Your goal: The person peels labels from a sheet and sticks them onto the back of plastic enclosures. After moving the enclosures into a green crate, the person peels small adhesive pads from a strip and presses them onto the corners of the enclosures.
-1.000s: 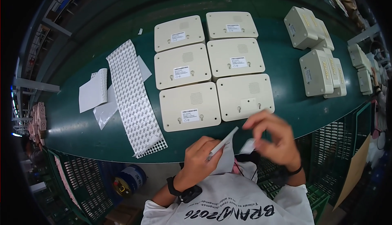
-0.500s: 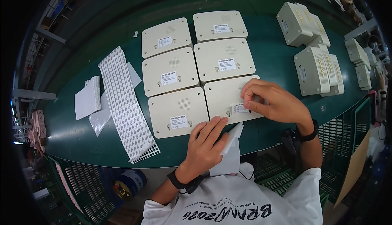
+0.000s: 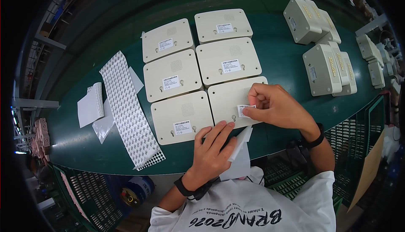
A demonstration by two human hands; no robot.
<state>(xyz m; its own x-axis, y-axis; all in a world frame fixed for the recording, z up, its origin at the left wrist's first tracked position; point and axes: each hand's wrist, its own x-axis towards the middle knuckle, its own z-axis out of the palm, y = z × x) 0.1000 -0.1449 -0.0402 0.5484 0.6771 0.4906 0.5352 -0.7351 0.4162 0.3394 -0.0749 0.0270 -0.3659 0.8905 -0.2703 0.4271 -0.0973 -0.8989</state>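
A small white printed label [image 3: 242, 110] is pinched between the thumb and finger of my right hand [image 3: 270, 104], over the nearest right cream plastic box [image 3: 223, 97]. Part of the label is hidden behind the fingers, and I cannot tell whether it touches the box. Fingertips of my left hand [image 3: 213, 150] rest on that box's near edge, beside the neighbouring box [image 3: 168, 114]. A folded white label sheet [image 3: 239, 147] is tucked at the thumb side of my left hand and hangs over the table edge.
Several more boxes with labels, like the far right one [image 3: 223, 25], lie in two columns. On the left are a long sheet of patterned stickers [image 3: 126, 105] and a white paper [image 3: 90, 105]. Other boxes [image 3: 322, 69] stand at right. Green crates [image 3: 354, 131] sit below the green table [image 3: 274, 141].
My right hand has shifted slightly left, and the label's position under its fingers has changed. The left hand stays at the box's edge with the sheet. The whole view has shifted a little.
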